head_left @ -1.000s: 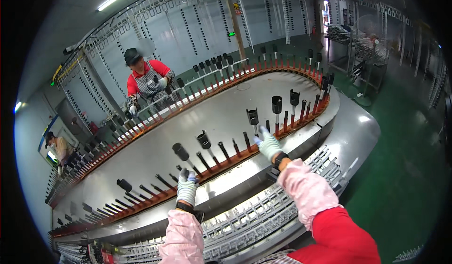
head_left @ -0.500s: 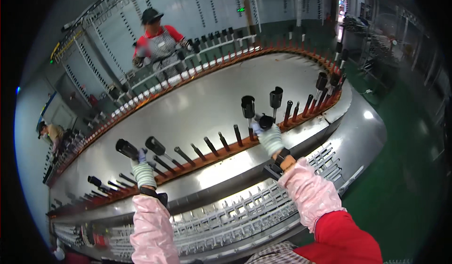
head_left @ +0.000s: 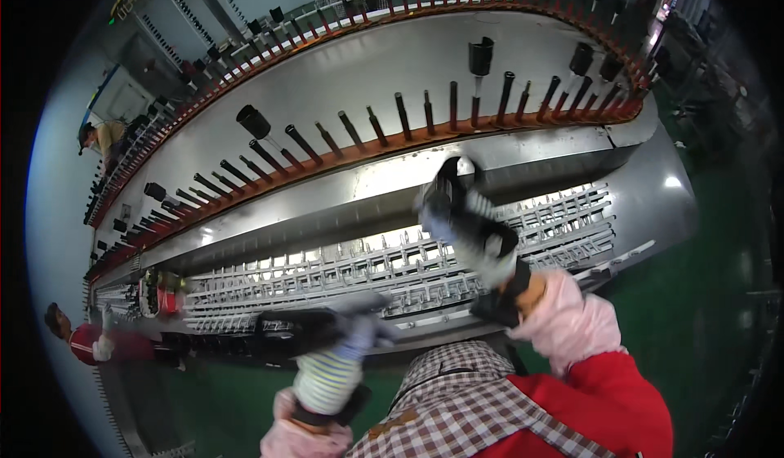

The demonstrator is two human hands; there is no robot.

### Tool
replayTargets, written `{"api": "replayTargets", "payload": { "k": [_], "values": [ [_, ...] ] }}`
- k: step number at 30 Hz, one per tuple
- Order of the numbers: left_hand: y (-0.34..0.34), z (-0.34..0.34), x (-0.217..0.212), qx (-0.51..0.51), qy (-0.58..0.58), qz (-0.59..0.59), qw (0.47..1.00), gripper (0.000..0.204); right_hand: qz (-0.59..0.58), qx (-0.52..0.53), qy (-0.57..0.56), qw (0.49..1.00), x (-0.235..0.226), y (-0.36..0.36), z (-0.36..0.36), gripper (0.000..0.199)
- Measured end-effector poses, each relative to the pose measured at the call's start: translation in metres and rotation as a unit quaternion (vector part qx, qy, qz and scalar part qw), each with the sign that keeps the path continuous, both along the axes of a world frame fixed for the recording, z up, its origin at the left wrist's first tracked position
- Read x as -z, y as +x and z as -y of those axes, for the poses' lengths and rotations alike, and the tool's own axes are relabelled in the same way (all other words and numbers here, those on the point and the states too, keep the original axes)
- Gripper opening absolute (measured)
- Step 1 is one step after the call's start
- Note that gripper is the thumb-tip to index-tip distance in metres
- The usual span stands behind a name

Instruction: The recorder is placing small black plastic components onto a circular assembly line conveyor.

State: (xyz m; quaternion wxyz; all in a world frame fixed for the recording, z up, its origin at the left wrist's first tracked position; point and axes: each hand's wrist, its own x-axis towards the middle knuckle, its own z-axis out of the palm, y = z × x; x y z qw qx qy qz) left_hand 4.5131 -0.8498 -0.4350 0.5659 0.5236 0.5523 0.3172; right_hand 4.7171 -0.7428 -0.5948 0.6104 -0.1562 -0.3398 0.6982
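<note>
My right hand, in a striped glove with bluish fingertips, is closed around black cylindrical cups over the front part of the bench. A dark cup-like piece also lies across the back of that hand, blurred. Lower and nearer my body, my left hand is smeared by motion. A long black cylindrical cup extends leftward from its closed fingers. Beyond both hands runs a curved line of upright rods, a few of them topped by black cups such as this one.
Rows of silver metal racks lie on the bench's lower front shelf. The rods stand on an orange-brown track around a steel table. Co-workers are at the far side, the far left and the near left. Green floor lies right.
Both hands have drawn back from the rod line towards my body, carrying black cups off it. My view has tilted downward.
</note>
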Motion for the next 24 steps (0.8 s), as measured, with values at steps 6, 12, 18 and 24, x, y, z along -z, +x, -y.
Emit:
{"api": "replayTargets", "payload": {
  "k": [6,12,18,24],
  "values": [
    [-0.034,0.065,0.164,-0.106,0.040,0.120,0.986,0.033,-0.088,-0.092,-0.333,0.934,0.040,-0.048,0.154,0.025],
    [-0.073,0.057,0.221,-0.074,0.042,0.080,0.993,0.026,0.102,0.008,-0.300,0.948,0.041,-0.086,0.168,0.030],
    [-0.078,0.047,0.241,-0.099,-0.020,0.010,0.995,0.009,-0.111,-0.074,-0.323,0.937,0.067,-0.097,0.167,0.024],
    [-0.084,0.041,0.239,-0.081,-0.045,0.075,0.993,0.003,0.479,0.134,-0.067,0.865,0.048,-0.060,0.176,0.025]
  ]
}}
